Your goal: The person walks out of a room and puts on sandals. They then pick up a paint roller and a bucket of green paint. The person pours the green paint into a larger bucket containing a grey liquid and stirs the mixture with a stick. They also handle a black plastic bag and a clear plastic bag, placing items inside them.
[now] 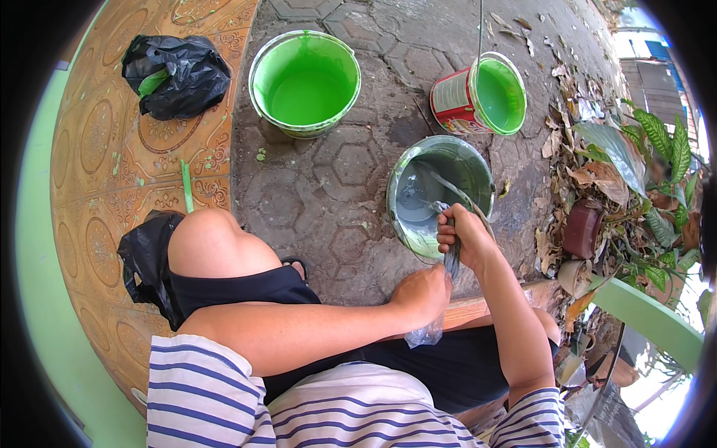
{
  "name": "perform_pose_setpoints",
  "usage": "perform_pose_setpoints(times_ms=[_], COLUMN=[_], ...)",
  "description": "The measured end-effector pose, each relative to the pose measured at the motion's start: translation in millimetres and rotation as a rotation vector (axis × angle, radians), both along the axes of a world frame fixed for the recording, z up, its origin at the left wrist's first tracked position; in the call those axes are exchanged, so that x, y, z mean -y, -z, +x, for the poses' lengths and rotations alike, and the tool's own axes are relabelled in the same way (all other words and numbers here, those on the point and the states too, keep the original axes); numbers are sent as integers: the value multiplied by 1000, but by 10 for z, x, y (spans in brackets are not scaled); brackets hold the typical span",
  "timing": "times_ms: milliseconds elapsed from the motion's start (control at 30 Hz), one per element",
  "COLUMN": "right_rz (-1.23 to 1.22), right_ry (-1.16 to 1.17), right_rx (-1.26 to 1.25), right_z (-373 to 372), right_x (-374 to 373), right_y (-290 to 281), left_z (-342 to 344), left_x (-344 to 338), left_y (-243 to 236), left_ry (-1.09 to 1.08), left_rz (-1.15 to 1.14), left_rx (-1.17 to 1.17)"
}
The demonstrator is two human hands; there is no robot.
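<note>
A clear plastic bag (425, 334) is stretched between my two hands, its lower end bunched below my left hand. My left hand (423, 297) is closed around the bag in front of my lap. My right hand (464, 234), a little farther and to the right, is closed on the bag's twisted upper part, and a crumpled tip pokes out above the fingers. Just beyond my right hand stands a grey-streaked bucket (478, 170) with grey liquid in it. The bucket's handle passes close behind my right hand; whether they touch I cannot tell.
A white-rimmed bucket (256, 84) holds bright green paint. A tilted red-and-white paint can (450, 104) holds green paint too. Black plastic bags (196, 86) and a green strip (187, 187) lie on orange tiles at left. Dry leaves and potted plants (657, 179) line the right.
</note>
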State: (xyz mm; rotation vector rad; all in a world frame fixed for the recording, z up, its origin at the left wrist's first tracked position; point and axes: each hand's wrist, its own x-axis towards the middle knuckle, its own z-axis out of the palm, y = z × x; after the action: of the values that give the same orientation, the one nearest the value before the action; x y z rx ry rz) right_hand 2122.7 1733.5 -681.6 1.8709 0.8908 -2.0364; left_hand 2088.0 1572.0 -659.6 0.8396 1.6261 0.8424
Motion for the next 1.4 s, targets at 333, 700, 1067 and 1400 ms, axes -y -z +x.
perform_pose_setpoints(times_ms=[333, 700, 1067, 1400], right_rz=[-5, 45, 110, 105], right_ry=[20, -17, -92, -172], right_rx=[67, -15, 18, 26], right_z=[-70, -14, -32, -57], right_x=[23, 19, 48, 52], right_y=[-58, 4, -8, -91], left_z=[10, 15, 1, -50], left_x=[17, -1, -19, -28], left_y=[19, 50, 40, 37], left_ry=[-41, -38, -31, -37], left_rz=[18, 15, -6, -74], left_rx=[15, 16, 41, 115])
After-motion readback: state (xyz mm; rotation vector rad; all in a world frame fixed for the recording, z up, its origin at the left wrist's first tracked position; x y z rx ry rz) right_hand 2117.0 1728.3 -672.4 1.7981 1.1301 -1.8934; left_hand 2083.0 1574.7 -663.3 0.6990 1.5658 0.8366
